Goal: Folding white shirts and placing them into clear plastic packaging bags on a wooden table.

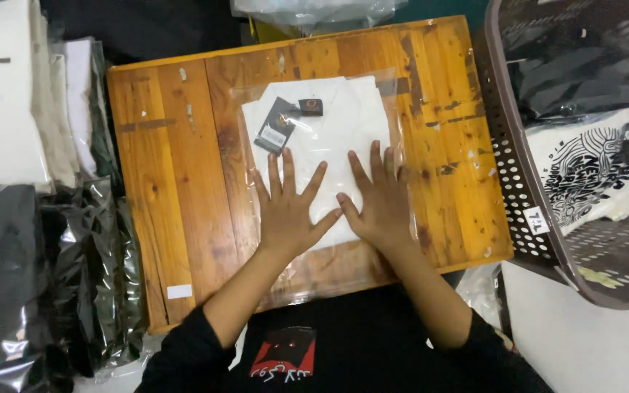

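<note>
While both palms press flat with fingers spread, the left hand (290, 207) and right hand (380, 200) rest on a bagged white shirt (329, 131) at frame centre, grasping nothing. Its long axis runs top to bottom, collar uppermost. It lies on a wooden worktop (161, 167); a brown basket (518, 182) stands at right.

White folded shirt (329, 124), black tag (277, 125), orange-brown wooden table (169, 182).

A small clothing-packing workroom: stacks of folded garments in clear plastic bags (52, 255) lay beside a worn orange wooden worktop (176, 182), and a brown perforated plastic laundry basket (518, 189) held more bagged shirts.
</note>
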